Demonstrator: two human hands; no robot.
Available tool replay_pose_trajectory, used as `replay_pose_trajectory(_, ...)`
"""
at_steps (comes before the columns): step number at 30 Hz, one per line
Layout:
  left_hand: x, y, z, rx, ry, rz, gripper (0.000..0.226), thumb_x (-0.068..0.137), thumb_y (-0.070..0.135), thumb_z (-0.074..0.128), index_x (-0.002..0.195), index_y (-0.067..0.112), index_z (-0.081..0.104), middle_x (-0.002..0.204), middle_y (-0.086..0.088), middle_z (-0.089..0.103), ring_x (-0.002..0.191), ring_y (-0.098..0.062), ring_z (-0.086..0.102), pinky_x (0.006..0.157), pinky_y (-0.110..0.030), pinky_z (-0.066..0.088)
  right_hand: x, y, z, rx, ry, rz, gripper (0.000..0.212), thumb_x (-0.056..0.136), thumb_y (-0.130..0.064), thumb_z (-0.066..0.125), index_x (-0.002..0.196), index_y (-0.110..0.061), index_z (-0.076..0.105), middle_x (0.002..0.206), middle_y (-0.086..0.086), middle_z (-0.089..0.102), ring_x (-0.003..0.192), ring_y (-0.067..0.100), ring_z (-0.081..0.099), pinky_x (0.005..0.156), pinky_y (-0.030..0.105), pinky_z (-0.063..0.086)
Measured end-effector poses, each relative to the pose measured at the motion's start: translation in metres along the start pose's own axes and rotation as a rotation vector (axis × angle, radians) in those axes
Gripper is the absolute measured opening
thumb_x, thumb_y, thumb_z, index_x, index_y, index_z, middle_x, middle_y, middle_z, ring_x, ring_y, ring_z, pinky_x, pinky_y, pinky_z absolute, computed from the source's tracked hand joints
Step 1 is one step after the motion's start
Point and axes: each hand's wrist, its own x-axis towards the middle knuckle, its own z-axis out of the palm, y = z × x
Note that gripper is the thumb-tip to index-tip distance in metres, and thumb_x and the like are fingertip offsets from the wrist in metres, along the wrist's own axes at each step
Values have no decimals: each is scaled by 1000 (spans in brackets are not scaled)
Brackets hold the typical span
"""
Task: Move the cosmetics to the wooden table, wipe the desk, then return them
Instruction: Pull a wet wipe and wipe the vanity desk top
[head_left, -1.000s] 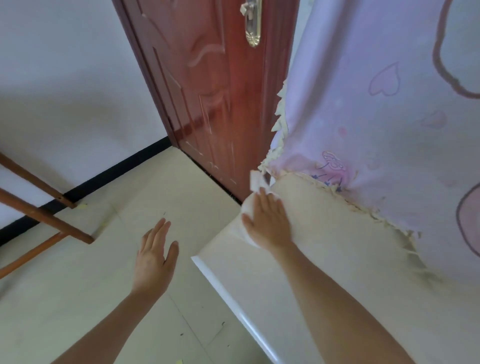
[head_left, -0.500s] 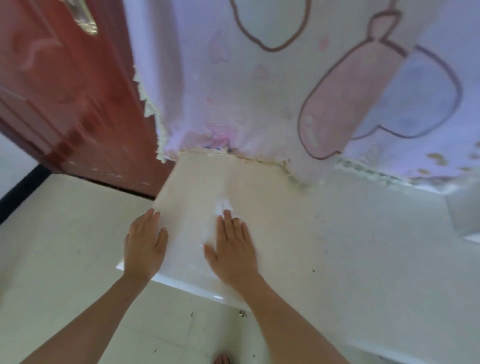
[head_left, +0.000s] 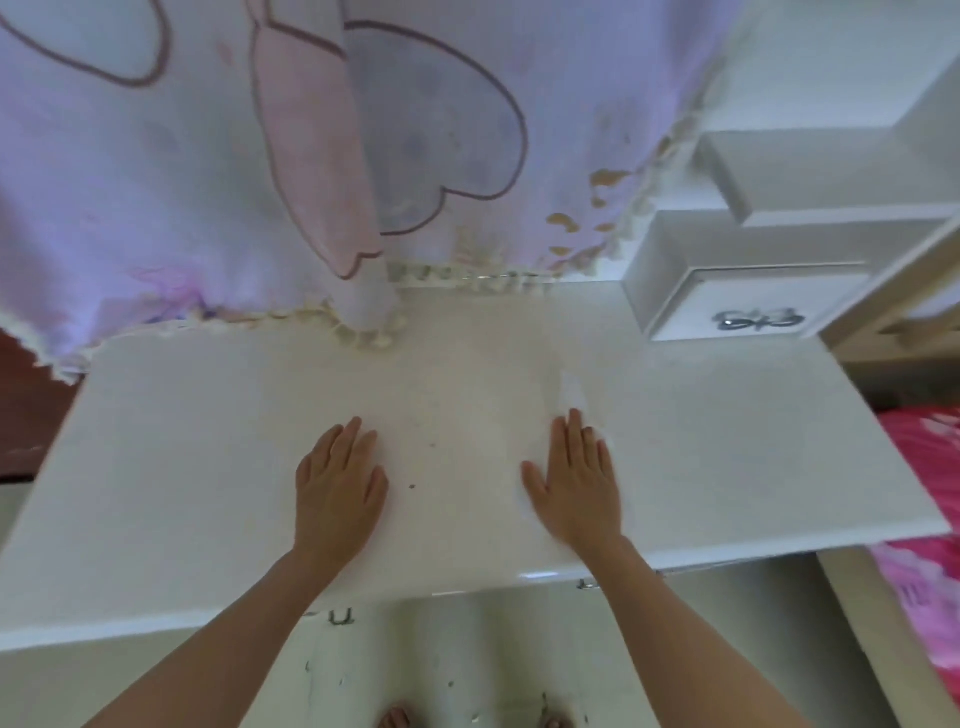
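The white desk (head_left: 727, 457) fills the middle of the view, its top bare of cosmetics. My right hand (head_left: 574, 483) lies flat on a white tissue (head_left: 571, 389), fingers straight, pressing it against the desk top right of centre. The tissue is blurred and mostly hidden under the palm. My left hand (head_left: 337, 486) rests flat on the desk left of centre, fingers straight, holding nothing.
A lilac cloth (head_left: 260, 156) with pink and purple cartoon shapes hangs over the back of the desk. A white drawer unit (head_left: 737, 306) stands at the back right corner. Pink bedding (head_left: 924, 519) lies to the right, a dark red door (head_left: 26, 415) to the left.
My right hand has slid the tissue from the desk's left corner toward the right. My left hand came off the desk's left edge onto the top. The view swung right.
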Motion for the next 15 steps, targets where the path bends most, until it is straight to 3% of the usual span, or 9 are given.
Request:
replay_pose_trajectory(3,-4,39,10,1,-1,15,47,79,30,34,108,5,61,120,-18,61,108,-38,59,81,-52,49,2,48,-10,38,24,45,75,81,-49,25,128,6,45,136,25,44,118,40,50,98,50,39)
replay_pose_trajectory(5,-7,65,16,-9,-1,12,46,79,29,34,108,6,61,120,-17,61,108,-37,59,81,-51,49,2,85,-16,29,21,56,87,77,-56,8,140,2,26,149,22,23,134,37,30,111,44,20)
replay_pose_trajectory(7,-10,91,25,-12,2,11,45,79,30,34,108,7,61,120,-16,61,108,-36,59,80,-50,50,3,122,-21,39,27,97,93,73,-59,0,143,-1,15,152,19,11,139,34,18,114,41,9)
replay_pose_trajectory(11,-14,140,44,-2,19,42,43,79,29,35,107,9,60,118,-15,63,106,-35,60,78,-50,51,8,203,-31,33,22,207,72,92,-48,30,144,-2,11,153,18,7,140,32,13,114,40,7)
replay_pose_trajectory(15,-17,183,62,-21,88,100,40,80,29,36,110,11,56,121,-14,61,114,-27,45,81,-49,50,4,272,-41,51,33,311,68,94,-41,34,143,0,13,153,19,9,139,34,15,114,41,9)
